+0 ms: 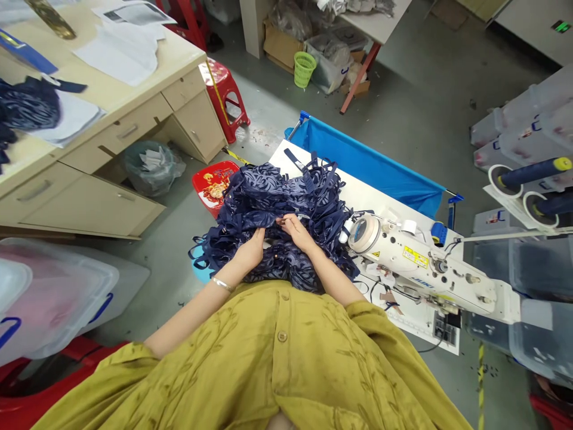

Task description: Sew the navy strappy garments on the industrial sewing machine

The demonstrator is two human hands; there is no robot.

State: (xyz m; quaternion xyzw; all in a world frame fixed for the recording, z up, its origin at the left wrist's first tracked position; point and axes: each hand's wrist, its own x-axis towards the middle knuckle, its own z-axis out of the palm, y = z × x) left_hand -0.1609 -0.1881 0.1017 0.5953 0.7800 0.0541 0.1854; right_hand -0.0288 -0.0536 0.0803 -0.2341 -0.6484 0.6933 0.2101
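A heap of navy patterned bras (264, 179) with many loose straps covers the near end of the white sewing table (280, 156). My left hand (252, 249), with a silver bangle on its wrist, is closed on the edge of one bra (253, 221) at the front of the heap. Beside it, my right hand (296, 232) pinches the same bra's edge between thumb and fingers. The fingertips of both hands are partly hidden in the dark fabric. More bras (299, 266) lie between my forearms, close against my shirt.
A white sewing machine (412, 257) stands right of the heap. Blue cloth (371, 164) hangs along the table's far side. Left of the heap is a red stool (212, 182); farther left stands a desk (129, 113). Plastic bins (532, 263) are stacked at right.
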